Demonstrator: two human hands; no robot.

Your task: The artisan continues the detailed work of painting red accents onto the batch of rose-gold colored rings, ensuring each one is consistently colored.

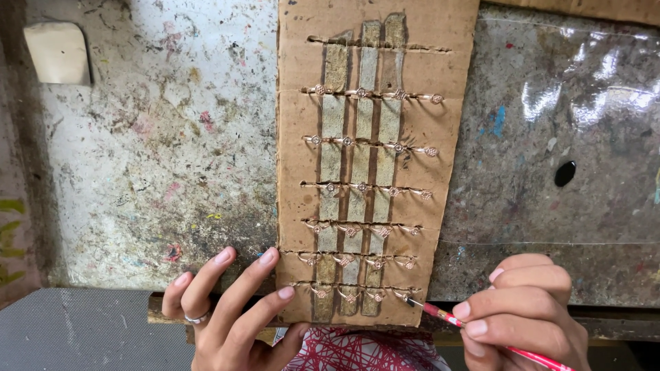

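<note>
Head view: a pale block (58, 52) sits at the far left corner of the paint-stained table (158, 158). At the near edge, the left hand (230, 312) presses spread fingers on a cardboard strip (302, 172) rowed with small rings (361, 92), possibly copper. The right hand (526, 312) pinches a red brush (447, 317), its tip at the bottom row.

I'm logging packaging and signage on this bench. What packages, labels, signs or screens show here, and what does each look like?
No labels, signs or screens show.
Cardboard sheet: brown, tall rectangle, centre of the bench, slit in rows that hold small rings.
Clear plastic film: glossy, flat on the bench at right.
</note>
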